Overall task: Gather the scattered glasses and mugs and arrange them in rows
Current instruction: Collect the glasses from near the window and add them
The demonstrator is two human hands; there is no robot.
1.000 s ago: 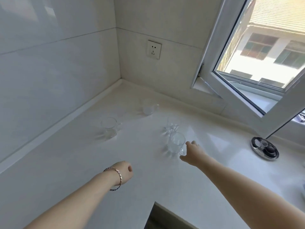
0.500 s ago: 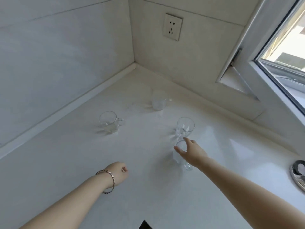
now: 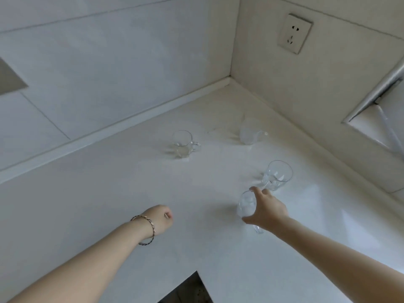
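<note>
Clear glassware stands on a white corner countertop [image 3: 109, 204]. My right hand [image 3: 267, 209] wraps its fingers and thumb around a clear glass mug [image 3: 247, 205] from the right side. Just behind it stands a clear tumbler [image 3: 276, 174]. Farther back, a glass mug with a handle [image 3: 182, 144] sits left of centre, and a frosted mug [image 3: 249, 133] sits near the corner. My left hand [image 3: 159, 218] hovers over the counter as a closed fist, a bracelet on its wrist, holding nothing.
Tiled walls close the counter on the left and back, with a wall socket [image 3: 294, 33] above the corner. An open window frame [image 3: 376, 110] juts in at the right. A dark notch [image 3: 188, 289] cuts into the counter's front edge.
The view has swung left and down, and the window and metal dish have left the frame. My right hand has closed around the near mug. My left fist stays where it was.
</note>
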